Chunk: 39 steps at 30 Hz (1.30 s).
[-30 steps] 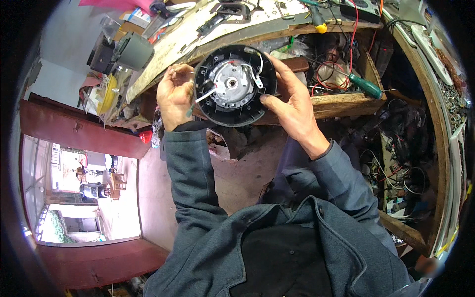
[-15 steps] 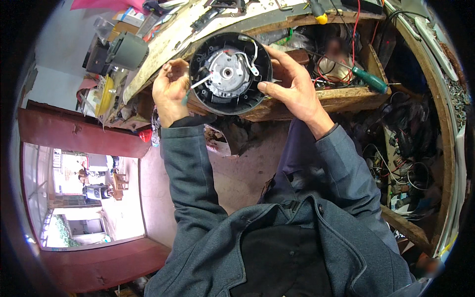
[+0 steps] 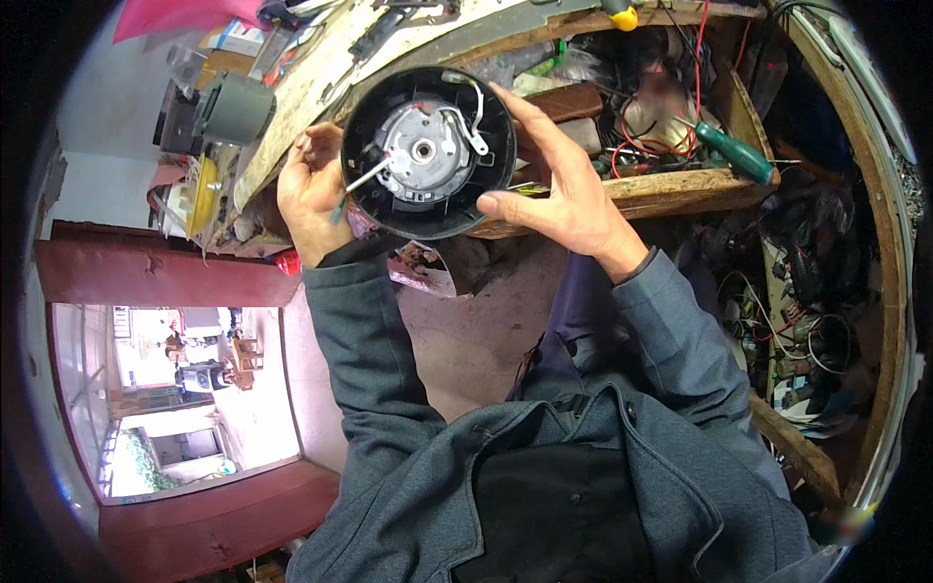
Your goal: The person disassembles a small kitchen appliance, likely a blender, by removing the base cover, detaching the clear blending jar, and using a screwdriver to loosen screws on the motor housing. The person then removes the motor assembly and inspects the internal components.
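Note:
A round black plastic housing (image 3: 367, 109) is held up between my hands over the bench's front edge. Its hollow side faces me, showing a silver motor (image 3: 424, 153) fixed at the centre. A white lead (image 3: 476, 126) runs inside the right wall, and a pale thin rod or sleeved lead (image 3: 367, 176) sticks out over the left rim, ending in teal. My right hand (image 3: 573, 185) grips the right side, thumb on the front rim. My left hand (image 3: 316, 199) is at the left side, fingers curled up behind the rim; part of its grip is hidden.
Behind the housing is a cluttered wooden bench (image 3: 326, 73) with a grey container (image 3: 236, 107) at its left. An open wooden drawer (image 3: 671, 188) holds red wires and a green-handled screwdriver (image 3: 734, 153). Tangled cables (image 3: 807, 330) lie on the right. A doorway stands at left.
The housing and both hands have shifted a little left and slightly down in view, and the housing is tilted slightly differently. The whole view has also turned slightly. My hold looks the same.

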Available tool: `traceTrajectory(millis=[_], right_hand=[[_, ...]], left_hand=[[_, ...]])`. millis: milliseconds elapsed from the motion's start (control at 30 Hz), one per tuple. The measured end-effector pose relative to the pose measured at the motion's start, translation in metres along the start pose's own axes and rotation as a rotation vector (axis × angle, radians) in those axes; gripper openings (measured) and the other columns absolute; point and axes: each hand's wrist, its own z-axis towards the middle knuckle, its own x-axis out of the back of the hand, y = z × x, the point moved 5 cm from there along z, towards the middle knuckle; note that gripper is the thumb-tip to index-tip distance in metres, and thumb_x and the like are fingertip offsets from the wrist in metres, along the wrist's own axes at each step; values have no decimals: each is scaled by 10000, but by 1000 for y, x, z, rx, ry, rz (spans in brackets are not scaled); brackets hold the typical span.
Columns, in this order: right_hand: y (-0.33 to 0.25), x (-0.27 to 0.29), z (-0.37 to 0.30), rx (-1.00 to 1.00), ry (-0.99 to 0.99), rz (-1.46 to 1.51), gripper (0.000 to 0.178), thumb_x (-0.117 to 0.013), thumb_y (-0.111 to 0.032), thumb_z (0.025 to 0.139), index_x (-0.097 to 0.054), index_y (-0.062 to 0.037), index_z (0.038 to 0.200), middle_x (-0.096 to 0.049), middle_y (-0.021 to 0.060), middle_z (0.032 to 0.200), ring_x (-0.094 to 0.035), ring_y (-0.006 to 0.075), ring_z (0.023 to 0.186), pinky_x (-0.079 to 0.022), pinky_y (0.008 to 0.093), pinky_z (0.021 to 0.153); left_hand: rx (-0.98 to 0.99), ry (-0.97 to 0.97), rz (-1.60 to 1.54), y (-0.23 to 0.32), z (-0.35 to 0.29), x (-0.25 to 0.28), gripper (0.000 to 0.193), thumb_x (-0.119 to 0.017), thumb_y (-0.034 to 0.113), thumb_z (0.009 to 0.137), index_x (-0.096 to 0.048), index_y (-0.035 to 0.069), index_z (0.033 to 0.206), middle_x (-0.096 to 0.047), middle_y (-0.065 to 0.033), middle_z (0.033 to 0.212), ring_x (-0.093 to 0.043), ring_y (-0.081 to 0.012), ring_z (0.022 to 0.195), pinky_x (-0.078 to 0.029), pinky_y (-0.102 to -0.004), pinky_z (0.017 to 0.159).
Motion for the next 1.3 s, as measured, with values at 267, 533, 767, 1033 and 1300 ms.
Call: traceTrajectory(millis=[267,533,767,1033,1300], right_hand=[[-11,2,0,49,-49,-159,1324,-1005,-379,629,-229,-5,1635,-390,196,1620,-388,285,1498,-284,404,1250],[-9,0,-1,1,-23,-210,1372,-999,-352,599,-168,7,1630,-458,281,1550,-483,391,1431,-369,441,1211],[-11,1,-1,31,-10,-278,1344,-992,-307,610,-174,2,1630,-471,282,1539,-487,384,1429,-370,436,1210],[-19,-2,-2,34,-20,-315,1357,-1006,-294,583,-191,-5,1628,-488,279,1526,-510,380,1411,-393,427,1196],[-16,-8,-9,81,-60,-293,1338,-1026,-336,571,-255,-17,1617,-460,224,1574,-485,336,1442,-377,417,1207]], left_hand=[[-165,-16,312,5,-13,-20,219,-564,-54,952,-536,-13,739,-563,-115,699,-606,-253,743,-575,-422,801],[330,132,-503,-11,-12,-26,209,-561,-32,960,-562,-4,754,-547,-76,658,-578,-213,659,-571,-412,748],[319,179,-492,-10,-12,-23,257,-533,40,1011,-540,16,756,-542,-72,660,-573,-214,663,-566,-417,754],[297,190,-474,-8,-23,-27,320,-507,113,1074,-503,38,763,-499,-58,663,-539,-200,660,-540,-388,749],[370,-23,-645,-7,-29,-15,316,-505,127,1077,-462,65,770,-439,-22,674,-409,-146,612,-409,-296,619]])
